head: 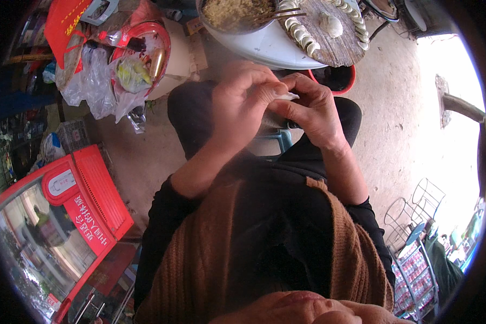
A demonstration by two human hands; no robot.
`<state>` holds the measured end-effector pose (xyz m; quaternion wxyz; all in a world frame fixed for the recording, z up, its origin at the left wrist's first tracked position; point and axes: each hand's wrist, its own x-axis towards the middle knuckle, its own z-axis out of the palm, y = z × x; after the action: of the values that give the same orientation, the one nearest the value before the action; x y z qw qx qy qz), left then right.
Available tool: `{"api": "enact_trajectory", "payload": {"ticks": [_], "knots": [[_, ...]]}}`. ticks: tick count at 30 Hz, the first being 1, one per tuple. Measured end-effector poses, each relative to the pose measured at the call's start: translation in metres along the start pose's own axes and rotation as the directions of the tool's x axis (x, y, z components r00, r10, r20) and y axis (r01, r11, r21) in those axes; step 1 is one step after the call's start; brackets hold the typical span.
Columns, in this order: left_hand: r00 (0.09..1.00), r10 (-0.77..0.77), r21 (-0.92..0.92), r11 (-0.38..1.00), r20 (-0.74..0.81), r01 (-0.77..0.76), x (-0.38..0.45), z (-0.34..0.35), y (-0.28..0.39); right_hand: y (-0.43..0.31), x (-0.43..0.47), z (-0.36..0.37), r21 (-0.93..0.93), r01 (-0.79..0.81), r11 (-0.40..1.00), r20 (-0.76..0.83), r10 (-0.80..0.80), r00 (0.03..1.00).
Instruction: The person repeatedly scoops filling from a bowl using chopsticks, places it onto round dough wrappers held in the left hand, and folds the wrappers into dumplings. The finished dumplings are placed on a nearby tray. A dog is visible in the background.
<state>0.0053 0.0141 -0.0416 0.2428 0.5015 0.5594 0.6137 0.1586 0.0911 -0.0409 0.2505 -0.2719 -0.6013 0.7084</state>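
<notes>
Between the fingertips of both hands is a white dough dumpling [288, 96], mostly hidden by the fingers. My left hand [245, 99] pinches it from the left, thumb laid along its edge. My right hand [310, 107] grips the other side between thumb and forefinger. Beyond the hands, a round wooden board [322, 46] carries folded dumplings [301, 35] along its edge and a lump of dough [331, 24] near its middle. A large bowl of minced filling [237, 14] stands left of the board, with chopsticks [281, 15] resting in it.
The board and bowl rest on a white round table [263, 50]; a red-rimmed bucket [334, 79] is beneath its edge. To the left are a red tray [166, 40] with a bottle [115, 38] and plastic bags [93, 81], and a red-framed glass-door cabinet [101, 190]. Wire racks [415, 275] stand at lower right.
</notes>
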Motion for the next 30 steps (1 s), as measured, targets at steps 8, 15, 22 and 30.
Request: {"api": "enact_trajectory", "payload": {"ticks": [8, 15, 22, 30], "knots": [[0.966, -0.224, -0.253, 0.949, -0.126, 0.187, -0.005, 0.007, 0.005, -0.011, -0.002, 0.006, -0.096, -0.103, 0.99, -0.032, 0.101, 0.994], [0.946, -0.295, -0.285, 0.926, -0.133, 0.249, -0.007, 0.006, 0.003, -0.002, -0.002, 0.012, -0.15, -0.048, 0.988, -0.15, 0.026, 0.988], [0.96, -0.27, -0.327, 0.916, -0.079, 0.231, -0.003, 0.007, 0.012, 0.005, -0.001, 0.012, -0.263, 0.041, 0.964, -0.159, -0.086, 0.983], [0.894, -0.428, -0.518, 0.799, -0.134, 0.304, 0.0, 0.006, 0.007, -0.005, -0.002, 0.012, -0.286, 0.028, 0.958, -0.141, -0.07, 0.988]]}}
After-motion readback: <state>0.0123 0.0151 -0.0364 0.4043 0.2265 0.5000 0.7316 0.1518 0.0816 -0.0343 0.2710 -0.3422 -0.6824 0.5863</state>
